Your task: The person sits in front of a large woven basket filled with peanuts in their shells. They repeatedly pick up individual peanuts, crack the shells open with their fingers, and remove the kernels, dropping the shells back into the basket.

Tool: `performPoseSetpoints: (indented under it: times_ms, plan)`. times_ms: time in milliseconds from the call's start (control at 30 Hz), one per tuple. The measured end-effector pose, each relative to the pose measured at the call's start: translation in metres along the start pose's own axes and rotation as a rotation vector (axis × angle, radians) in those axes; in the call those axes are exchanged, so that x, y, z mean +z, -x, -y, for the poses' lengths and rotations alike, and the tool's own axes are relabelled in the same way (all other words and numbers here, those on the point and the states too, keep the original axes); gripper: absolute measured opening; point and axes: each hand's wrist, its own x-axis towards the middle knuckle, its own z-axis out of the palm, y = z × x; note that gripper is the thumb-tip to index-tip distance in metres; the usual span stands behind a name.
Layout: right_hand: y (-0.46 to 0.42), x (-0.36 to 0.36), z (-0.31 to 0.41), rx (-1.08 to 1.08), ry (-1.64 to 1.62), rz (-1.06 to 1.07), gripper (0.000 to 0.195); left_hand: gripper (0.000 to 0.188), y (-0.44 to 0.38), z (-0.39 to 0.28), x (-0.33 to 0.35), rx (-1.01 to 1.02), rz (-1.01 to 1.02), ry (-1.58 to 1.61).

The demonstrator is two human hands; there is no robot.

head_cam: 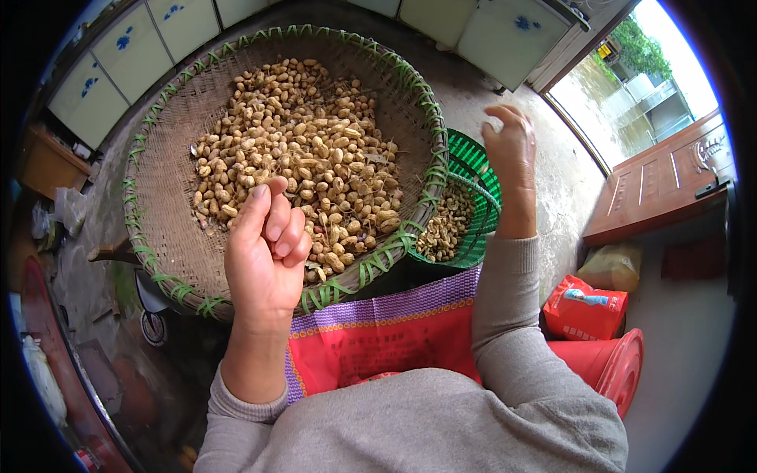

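A wide round woven bamboo basket, its rim bound with green strips, holds a heap of unshelled peanuts. Over its near edge is my left hand, fingers curled toward the palm; whether something small is inside them I cannot tell. My right hand is raised above the far right side of a green plastic basket, thumb and fingers bent and apart, with nothing visible between them. More peanuts lie in that green basket, whose handle is a pale cord. A red apron with a purple patterned border covers my lap.
White cabinets with blue flowers line the far side. At right are a brown door by an open doorway, a red package and a red plastic bucket. A wooden piece juts out left of the bamboo basket.
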Motion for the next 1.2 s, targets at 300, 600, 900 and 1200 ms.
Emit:
performPoseSetpoints:
  times_ms: [300,600,900,1200]
  plan:
    - [0.034,-0.027,0.119,-0.484,-0.147,0.944,0.013,0.021,0.002,-0.001,-0.001,-0.067,0.034,-0.026]
    - [0.028,-0.025,0.122,-0.404,-0.556,0.865,0.012,0.017,0.006,-0.001,0.004,-0.114,0.053,-0.116]
    - [0.028,-0.036,0.134,0.159,-1.682,1.078,0.026,0.017,0.014,0.007,0.020,0.003,0.086,-0.446]
    - [0.030,-0.043,0.141,0.107,-1.788,0.977,0.021,0.014,0.016,0.008,0.021,0.046,0.065,-0.554]
